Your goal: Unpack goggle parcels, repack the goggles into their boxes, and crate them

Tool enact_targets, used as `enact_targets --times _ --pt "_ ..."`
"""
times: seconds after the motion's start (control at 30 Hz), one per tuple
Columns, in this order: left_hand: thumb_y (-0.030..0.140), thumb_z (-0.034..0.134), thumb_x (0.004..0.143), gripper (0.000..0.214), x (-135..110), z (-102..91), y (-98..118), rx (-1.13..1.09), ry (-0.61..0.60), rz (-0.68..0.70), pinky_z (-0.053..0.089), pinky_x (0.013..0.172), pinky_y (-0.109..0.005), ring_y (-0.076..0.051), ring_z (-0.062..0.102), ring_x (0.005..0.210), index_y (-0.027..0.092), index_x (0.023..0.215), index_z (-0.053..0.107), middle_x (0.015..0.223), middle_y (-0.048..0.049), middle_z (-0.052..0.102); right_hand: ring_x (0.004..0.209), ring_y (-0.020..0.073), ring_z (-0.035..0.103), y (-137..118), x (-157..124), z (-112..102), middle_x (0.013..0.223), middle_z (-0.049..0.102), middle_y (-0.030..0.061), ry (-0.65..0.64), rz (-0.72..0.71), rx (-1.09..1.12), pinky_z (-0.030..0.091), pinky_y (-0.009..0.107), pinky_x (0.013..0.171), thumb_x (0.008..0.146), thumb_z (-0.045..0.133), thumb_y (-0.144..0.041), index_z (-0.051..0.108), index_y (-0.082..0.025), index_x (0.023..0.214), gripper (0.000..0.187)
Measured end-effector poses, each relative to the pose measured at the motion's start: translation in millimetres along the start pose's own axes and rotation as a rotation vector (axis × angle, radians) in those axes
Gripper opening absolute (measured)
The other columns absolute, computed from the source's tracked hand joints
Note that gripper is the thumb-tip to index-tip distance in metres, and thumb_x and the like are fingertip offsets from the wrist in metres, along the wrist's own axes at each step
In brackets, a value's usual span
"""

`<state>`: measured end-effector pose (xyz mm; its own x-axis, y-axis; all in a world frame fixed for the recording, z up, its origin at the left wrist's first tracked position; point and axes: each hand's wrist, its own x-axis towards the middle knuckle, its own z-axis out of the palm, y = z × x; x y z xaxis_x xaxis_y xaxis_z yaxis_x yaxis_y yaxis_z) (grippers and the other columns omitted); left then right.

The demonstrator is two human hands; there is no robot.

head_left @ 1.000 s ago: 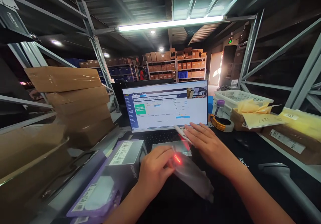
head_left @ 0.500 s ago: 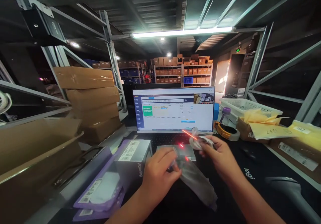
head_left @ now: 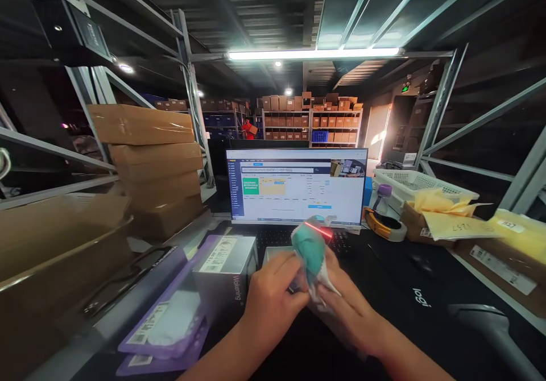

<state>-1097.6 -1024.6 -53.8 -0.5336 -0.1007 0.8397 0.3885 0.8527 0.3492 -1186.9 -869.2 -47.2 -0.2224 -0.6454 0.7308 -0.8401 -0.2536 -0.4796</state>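
Pinched in my R hand, teal pkt looks light, soft, prob. slippery, best held at near end; L hand's grip unclear.

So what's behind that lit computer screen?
Just behind the computer screen, a dark panel shows; farther back, racks of brown boxes, a blue crate and a person in red. The screen covers whatever stands lower down.

The bundle is teal, its wrapper cloudy white

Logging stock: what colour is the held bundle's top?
The bundle's top is teal, in the head view.
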Motion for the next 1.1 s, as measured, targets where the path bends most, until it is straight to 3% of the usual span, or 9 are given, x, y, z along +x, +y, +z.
enact_targets --times 0.1,0.17,0.23,0.3,0.37,0.47,0.67,0.8,1.1 --pt "0.005 0.063 0.075 0.016 -1.1 1.2 0.8 -0.012 -0.046 0.018 0.042 0.06 -0.025 -0.014 0.052 0.065 0.019 0.074 0.058 0.07 0.0014 0.057 0.097 0.0215 0.066 5.0 4.8 0.0 0.103 0.072 0.0064 0.051 -0.025 0.062 0.055 0.033 0.089 0.103 0.041 -0.036 0.073 -0.022 0.104 0.035" --pt "0.006 0.064 0.077 0.015 -2.0 3.1 2.3 -0.007 -0.077 0.047 0.042 0.06 -0.025 -0.014 0.052 0.064 0.02 0.073 0.058 0.068 0.0019 0.056 0.071 0.0172 0.063 12.1 7.0 -0.7 0.075 0.068 0.0023 0.116 0.014 0.163 0.054 0.028 0.071 0.101 0.047 -0.041 0.072 -0.02 0.078 0.04" --pt "0.007 0.066 0.078 0.014 -2.7 5.1 4.2 -0.015 -0.113 0.068 0.044 0.062 -0.025 -0.014 0.055 0.066 0.02 0.078 0.061 0.072 0.0013 0.06 0.061 0.0153 0.058 18.6 8.4 -2.6 0.06 0.061 -0.0004 0.179 0.082 0.204 0.051 0.027 0.065 0.096 0.057 -0.042 0.069 -0.02 0.063 0.042" --pt "0.008 0.067 0.079 0.013 -2.9 6.8 5.6 -0.038 -0.134 0.074 0.046 0.063 -0.025 -0.014 0.057 0.068 0.02 0.082 0.063 0.075 0.0005 0.062 0.07 0.0181 0.063 22.7 9.1 -4.7 0.07 0.068 0.0015 0.219 0.145 0.219 0.053 0.03 0.072 0.091 0.066 -0.043 0.074 -0.021 0.066 0.033" --pt "0.009 0.066 0.08 0.012 -2.7 7.8 6.3 -0.06 -0.154 0.072 0.046 0.061 -0.024 -0.013 0.056 0.067 0.02 0.082 0.062 0.074 0.0005 0.06 0.095 0.0248 0.069 24.9 9.5 -5.7 0.103 0.075 0.0076 0.26 0.185 0.221 0.055 0.037 0.086 0.088 0.07 -0.044 0.079 -0.023 0.078 0.024" --pt "0.009 0.065 0.081 0.012 -2.3 8.5 6.5 -0.084 -0.182 0.058 0.045 0.058 -0.023 -0.012 0.053 0.063 0.02 0.079 0.059 0.071 0.0013 0.057 0.12 0.0301 0.063 28.2 8.7 -4.6 0.14 0.06 0.0133 0.298 0.206 0.195 0.055 0.04 0.093 0.086 0.071 -0.045 0.081 -0.023 0.081 0.025" --pt "0.009 0.066 0.081 0.013 -2.9 10.2 4.2 -0.094 -0.197 0.031 0.045 0.058 -0.023 -0.012 0.053 0.062 0.02 0.082 0.059 0.072 0.0018 0.056 0.097 0.0261 0.072 31.4 6.4 0.8 0.103 0.078 0.0095 0.306 0.305 0.377 0.059 0.039 0.086 0.08 0.079 -0.041 0.081 -0.025 0.098 0.025" --pt "0.008 0.064 0.08 0.013 -2.8 9.0 2.5 -0.063 -0.219 0.045 0.044 0.058 -0.023 -0.012 0.053 0.063 0.02 0.079 0.057 0.073 0.0013 0.056 0.08 0.0217 0.071 24.6 8.7 1.9 0.085 0.077 0.0062 0.328 0.382 0.431 0.058 0.033 0.074 0.078 0.08 -0.047 0.082 -0.023 0.09 0.026" --pt "0.006 0.061 0.078 0.016 0.4 0.3 7.6 0.043 -0.309 -0.021 0.043 0.058 -0.023 -0.012 0.052 0.063 0.02 0.074 0.054 0.072 0.0025 0.054 0.068 0.0138 0.061 22.6 9.7 3.0 0.076 0.072 0.0024 0.388 0.692 0.959 0.051 0.025 0.067 0.068 0.088 -0.034 0.079 -0.018 0.081 0.022"
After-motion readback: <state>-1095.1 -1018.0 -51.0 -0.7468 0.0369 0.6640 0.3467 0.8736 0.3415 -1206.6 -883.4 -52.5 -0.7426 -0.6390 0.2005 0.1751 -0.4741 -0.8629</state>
